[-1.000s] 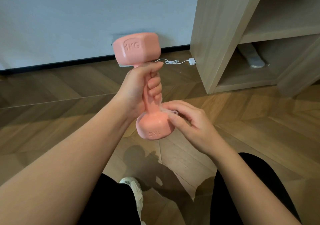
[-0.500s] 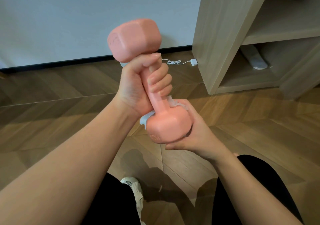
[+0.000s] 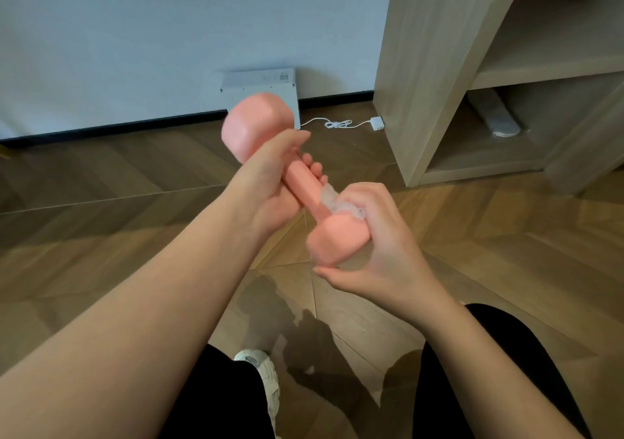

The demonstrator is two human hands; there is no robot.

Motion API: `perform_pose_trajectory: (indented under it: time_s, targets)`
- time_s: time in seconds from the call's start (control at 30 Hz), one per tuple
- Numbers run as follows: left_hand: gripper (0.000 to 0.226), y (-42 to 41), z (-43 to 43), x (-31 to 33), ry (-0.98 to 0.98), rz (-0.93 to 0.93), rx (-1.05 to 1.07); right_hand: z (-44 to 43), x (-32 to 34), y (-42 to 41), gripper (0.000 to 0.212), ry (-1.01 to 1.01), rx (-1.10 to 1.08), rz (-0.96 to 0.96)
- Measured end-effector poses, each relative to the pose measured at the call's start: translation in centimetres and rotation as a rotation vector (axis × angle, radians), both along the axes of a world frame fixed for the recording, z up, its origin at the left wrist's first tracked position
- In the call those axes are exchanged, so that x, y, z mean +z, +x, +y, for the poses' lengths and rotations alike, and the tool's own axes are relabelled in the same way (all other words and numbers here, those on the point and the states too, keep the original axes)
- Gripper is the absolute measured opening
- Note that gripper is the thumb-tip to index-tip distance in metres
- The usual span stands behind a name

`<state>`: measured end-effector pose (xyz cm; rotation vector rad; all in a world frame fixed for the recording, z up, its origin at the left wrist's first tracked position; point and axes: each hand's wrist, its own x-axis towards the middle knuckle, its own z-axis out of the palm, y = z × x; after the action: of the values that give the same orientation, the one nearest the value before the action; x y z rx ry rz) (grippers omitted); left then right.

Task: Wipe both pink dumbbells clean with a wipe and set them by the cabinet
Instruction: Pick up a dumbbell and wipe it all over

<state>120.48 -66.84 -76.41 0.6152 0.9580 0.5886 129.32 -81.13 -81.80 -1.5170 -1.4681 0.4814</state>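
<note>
A pink dumbbell (image 3: 305,181) hangs in the air above the wood floor, tilted with one head up left and the other down right. My left hand (image 3: 270,181) grips its handle just below the upper head. My right hand (image 3: 374,236) curls around the lower head and presses a crumpled white wipe (image 3: 341,203) against it where head meets handle. Only one dumbbell is in view. The light wood cabinet (image 3: 429,67) stands at the right, with open shelves.
A white flat device (image 3: 263,82) leans on the wall behind the dumbbell, with a white cable and plug (image 3: 376,123) on the floor beside the cabinet. A grey object (image 3: 496,117) lies on the cabinet's bottom shelf. My legs and a white shoe (image 3: 260,371) are below.
The dumbbell has dropped lower and tilted further to the right. My right hand has shifted round the lower head, and the wipe now shows at the top of that head.
</note>
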Motion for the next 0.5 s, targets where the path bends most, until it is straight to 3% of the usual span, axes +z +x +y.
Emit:
perform_pose_trajectory:
  time_s: [0.07, 0.13, 0.37, 0.5]
  targets:
    - [0.022, 0.1, -0.1, -0.4, -0.090, 0.077, 0.073, 0.2, -0.5, -0.2, 0.072, 0.026, 0.056, -0.155]
    - [0.026, 0.0, -0.1, -0.7, -0.113, 0.100, 0.104, 0.4, -0.9, -0.5, 0.073, 0.023, 0.081, -0.187]
    - [0.039, 0.0, 0.2, 0.2, -0.005, -0.042, 0.090, 1.1, -0.9, -0.6, 0.080, 0.046, 0.007, -0.148]
    - [0.040, -0.4, 0.0, 0.3, 0.014, -0.056, 0.079, 1.1, -0.6, -0.7, 0.078, -0.057, 0.005, -0.087]
